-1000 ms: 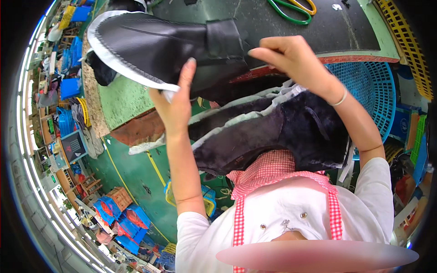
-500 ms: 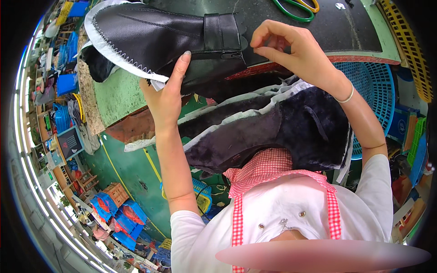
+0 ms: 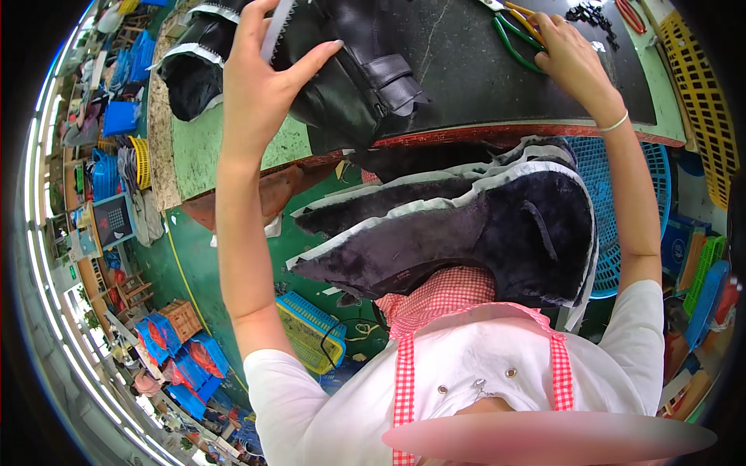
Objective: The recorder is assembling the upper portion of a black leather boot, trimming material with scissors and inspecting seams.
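Note:
A black leather boot upper (image 3: 342,85) with a white zigzag-stitched edge, a strap and a zip lies tilted on the dark tabletop. My left hand (image 3: 260,85) is closed on its white edge, the thumb laid across the leather. At the far right of the tabletop, my right hand (image 3: 579,66) has its fingers curled at the handles of the scissors (image 3: 507,40), one loop green and one yellow. Thumb and fingers touch the loops. The scissors' blades run out at the picture's top edge.
Fur-lined boot pieces (image 3: 435,225) with pale edges lie across my lap. More uppers (image 3: 194,74) sit at the table's left. Small black bits (image 3: 594,23) and red-handled snips (image 3: 631,15) lie far right. A blue basket (image 3: 653,186) stands below the table's right edge.
My right hand has moved from beside the boot upper to the scissors, far right. My left hand has swung the upper from lying level to a steeper tilt. The view has shifted a little.

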